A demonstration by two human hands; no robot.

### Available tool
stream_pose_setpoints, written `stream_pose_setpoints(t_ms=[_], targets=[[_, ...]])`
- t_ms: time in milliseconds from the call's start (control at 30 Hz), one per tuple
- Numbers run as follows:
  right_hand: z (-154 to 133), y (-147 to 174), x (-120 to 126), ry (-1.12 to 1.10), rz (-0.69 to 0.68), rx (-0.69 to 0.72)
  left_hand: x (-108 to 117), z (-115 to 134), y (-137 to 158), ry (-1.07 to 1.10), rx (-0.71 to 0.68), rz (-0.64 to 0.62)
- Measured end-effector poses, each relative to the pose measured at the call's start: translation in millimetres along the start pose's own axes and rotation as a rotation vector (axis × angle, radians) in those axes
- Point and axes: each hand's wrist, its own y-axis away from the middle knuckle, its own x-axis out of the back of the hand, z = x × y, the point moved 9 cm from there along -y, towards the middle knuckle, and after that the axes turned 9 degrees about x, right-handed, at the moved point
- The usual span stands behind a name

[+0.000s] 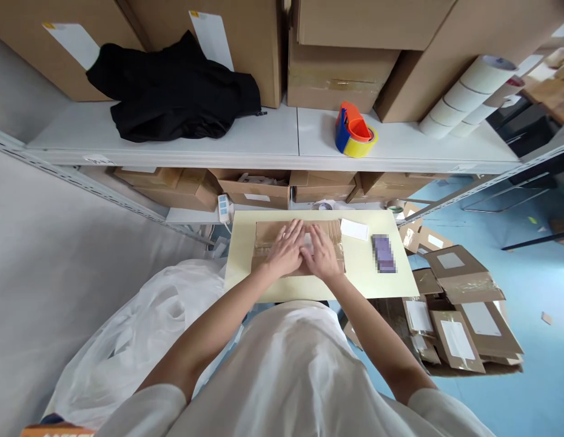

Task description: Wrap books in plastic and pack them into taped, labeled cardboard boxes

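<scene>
A brown cardboard box [264, 237] lies on a pale yellow table [241, 285] in front of me, with shiny clear tape along its sides. My left hand [287, 250] rests flat on its top, fingers stretched out. Beside it, my right hand [320, 252] also lies on the box with its fingers extended. Between the two hands a white label [307, 241] shows in part; the rest is covered by them. To the right of the box are a white slip of paper [354, 229] and a blurred purple item [384, 254].
Above the table's far edge runs a grey shelf [282, 145] with a tape dispenser [355, 130], a black garment [182, 91], label rolls [468, 91] and large boxes. White plastic wrap [145, 340] bulges at left. Flattened cardboard boxes [464, 321] pile up on the right.
</scene>
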Motion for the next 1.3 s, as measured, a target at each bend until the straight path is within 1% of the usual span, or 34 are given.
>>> stream_pose_setpoints(t_ms=[33,100,167,233,333,400,433,500,600,633,700,767,833,867,933,1000,1033,1067,1100,1167,1233,1300], targets=[[-6.3,-3.7,-10.3,-0.031,-0.060,0.019,-11.0,2.1,-1.9,-0.016,0.008,-0.045],[-9.9,-5.1,-28.0,-0.033,-0.172,0.013,-30.6,-1.6,-1.6,-0.050,0.046,-0.112],[-4.3,0.7,-36.6,0.043,-0.241,-0.002,-41.2,-9.7,3.8,-0.075,0.058,-0.126],[6.8,9.3,-35.2,0.143,-0.260,-0.025,-42.2,-20.2,10.9,-0.084,0.065,-0.103],[25.7,20.7,-23.1,0.260,-0.231,-0.124,-36.1,-37.1,20.4,-0.091,0.110,-0.079],[29.7,25.1,-15.5,0.317,-0.195,-0.187,-30.1,-44.2,25.3,-0.106,0.147,-0.055],[27.5,26.3,-13.2,0.337,-0.173,-0.200,-27.7,-44.3,27.6,-0.113,0.144,-0.040],[13.4,26.9,-14.6,0.347,-0.141,-0.153,-26.4,-36.4,32.6,-0.111,0.065,-0.028],[-16.5,29.0,-29.6,0.285,-0.158,0.009,-32.3,-20.6,41.4,-0.074,-0.101,-0.068],[-22.5,30.9,-34.8,0.262,-0.171,0.036,-34.0,-19.4,43.7,-0.059,-0.121,-0.081],[-24.9,35.4,-41.4,0.240,-0.185,0.028,-34.3,-23.6,46.7,-0.034,-0.103,-0.085],[-16.8,40.6,-41.9,0.243,-0.174,-0.026,-31.4,-34.5,49.3,-0.017,-0.035,-0.065],[0.8,47.7,-36.5,0.232,-0.140,-0.121,-27.1,-52.0,52.7,0.003,0.080,-0.034],[13.7,52.8,-31.4,0.209,-0.112,-0.194,-25.4,-64.0,55.0,0.018,0.164,-0.020],[44.1,65.6,-18.0,0.115,-0.041,-0.366,-24.6,-94.6,61.6,0.089,0.396,-0.003],[73.0,77.2,-4.1,-0.043,0.031,-0.510,-32.0,-124.7,71.0,0.248,0.645,-0.035],[84.7,80.2,1.6,-0.137,0.058,-0.557,-38.2,-135.1,74.8,0.349,0.737,-0.065],[94.1,81.2,5.9,-0.233,0.074,-0.593,-44.3,-141.5,76.7,0.448,0.795,-0.095],[101.2,80.4,8.4,-0.328,0.081,-0.627,-48.9,-144.4,76.5,0.537,0.821,-0.115],[108.5,76.1,7.2,-0.519,0.083,-0.706,-52.7,-145.1,72.6,0.658,0.824,-0.116],[106.3,69.5,1.1,-0.668,0.095,-0.767,-53.6,-143.1,68.6,0.752,0.820,-0.089],[97.8,63.0,-4.8,-0.749,0.123,-0.777,-55.7,-140.7,66.7,0.848,0.830,-0.064]])
